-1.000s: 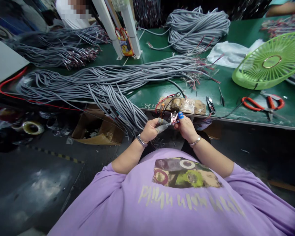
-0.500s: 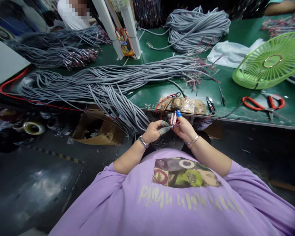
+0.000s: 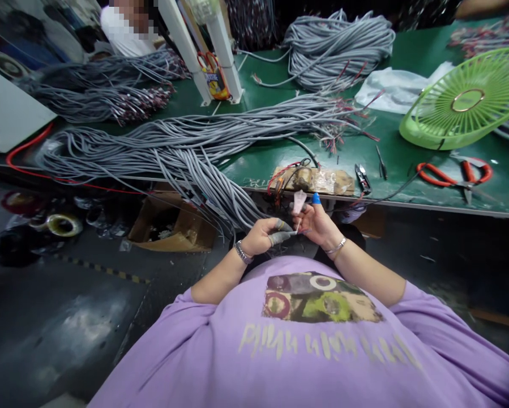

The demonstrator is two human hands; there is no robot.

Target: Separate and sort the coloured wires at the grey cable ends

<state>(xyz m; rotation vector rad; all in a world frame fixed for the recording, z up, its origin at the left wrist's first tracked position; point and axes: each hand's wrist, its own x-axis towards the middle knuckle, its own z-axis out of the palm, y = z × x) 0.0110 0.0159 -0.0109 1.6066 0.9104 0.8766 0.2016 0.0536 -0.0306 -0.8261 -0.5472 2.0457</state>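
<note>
Some thin wire [image 3: 297, 226] sits in your left hand [image 3: 262, 235], which is pinched nearly closed; your right hand [image 3: 320, 225], half curled, holds a pale pink piece [image 3: 299, 202] just beside, both hands before the near edge of the green table [image 3: 254, 163], with grey cables [image 3: 220, 190] hanging beside your left

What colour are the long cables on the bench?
The cables are grey, clearest in the head view.

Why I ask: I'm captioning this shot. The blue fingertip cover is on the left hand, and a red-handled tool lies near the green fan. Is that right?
The side is wrong: the head view shows the blue fingertip cover on the right hand, not the left hand. The red-handled tool does lie near the green fan.
</note>
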